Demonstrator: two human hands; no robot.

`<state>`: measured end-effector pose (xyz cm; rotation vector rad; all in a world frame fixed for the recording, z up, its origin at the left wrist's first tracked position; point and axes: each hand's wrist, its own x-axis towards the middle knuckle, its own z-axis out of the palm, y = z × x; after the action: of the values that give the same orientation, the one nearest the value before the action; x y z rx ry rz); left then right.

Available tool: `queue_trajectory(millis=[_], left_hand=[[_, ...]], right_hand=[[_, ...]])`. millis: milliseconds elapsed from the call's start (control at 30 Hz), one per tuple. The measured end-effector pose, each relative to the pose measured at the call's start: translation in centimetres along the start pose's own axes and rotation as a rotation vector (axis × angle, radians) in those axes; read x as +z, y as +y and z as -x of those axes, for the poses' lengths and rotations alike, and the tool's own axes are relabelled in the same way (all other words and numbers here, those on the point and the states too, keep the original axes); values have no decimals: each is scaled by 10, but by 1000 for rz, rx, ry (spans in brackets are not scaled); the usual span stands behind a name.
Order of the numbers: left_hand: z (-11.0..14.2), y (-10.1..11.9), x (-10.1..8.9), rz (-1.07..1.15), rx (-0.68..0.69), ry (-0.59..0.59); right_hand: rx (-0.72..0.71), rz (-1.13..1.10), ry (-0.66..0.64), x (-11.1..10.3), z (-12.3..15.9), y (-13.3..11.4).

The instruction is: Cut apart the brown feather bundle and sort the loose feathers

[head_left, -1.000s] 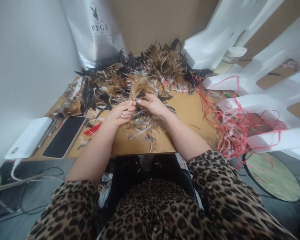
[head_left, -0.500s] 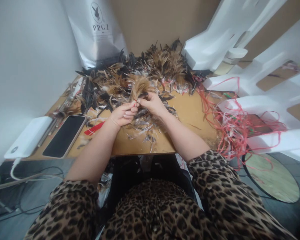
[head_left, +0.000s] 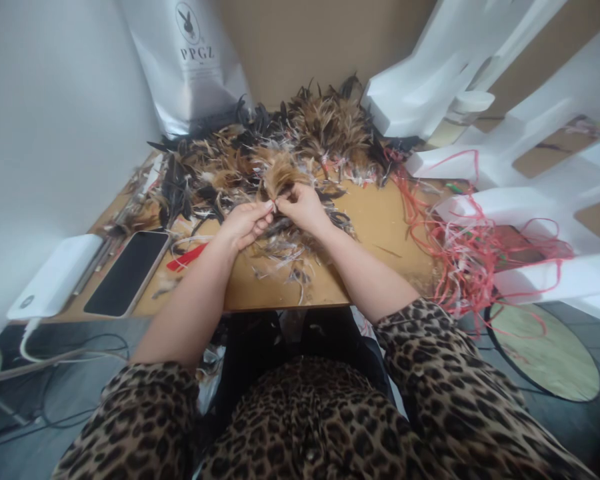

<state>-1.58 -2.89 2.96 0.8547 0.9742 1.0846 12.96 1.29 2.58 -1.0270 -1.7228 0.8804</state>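
Note:
A small tan feather bundle (head_left: 280,175) stands up between my two hands over the wooden table (head_left: 380,227). My left hand (head_left: 244,223) pinches its base with fingertips pressed together. My right hand (head_left: 303,207) is closed on the same base from the right, fingers curled. Behind them lies a big heap of brown and black feathers (head_left: 290,140). Loose white and brown feather scraps (head_left: 285,253) litter the table under my wrists.
A black phone (head_left: 127,272), a white power bank (head_left: 55,277) and a red tool (head_left: 186,258) lie at the left. A silver bag (head_left: 190,60) leans at the back. Tangled red strings (head_left: 460,247) and white foam pieces (head_left: 530,133) fill the right.
My hands have shifted slightly up and toward the heap with the bundle still between them. My left fingers have tightened into a pinch at its base.

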Motion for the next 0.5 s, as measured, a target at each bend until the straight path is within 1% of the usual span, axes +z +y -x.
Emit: queue_trajectory(millis=[100, 233, 400, 500], left_hand=[[0, -2, 2, -83, 77, 58], [0, -3, 5, -151, 152, 134], [-5, -6, 3, -163, 233, 189], [-6, -7, 2, -195, 251, 207]], right_hand=[[23, 52, 1, -1, 1, -1], [41, 48, 4, -1, 1, -3], [36, 60, 27, 1, 2, -3], [17, 61, 22, 0, 3, -5]])
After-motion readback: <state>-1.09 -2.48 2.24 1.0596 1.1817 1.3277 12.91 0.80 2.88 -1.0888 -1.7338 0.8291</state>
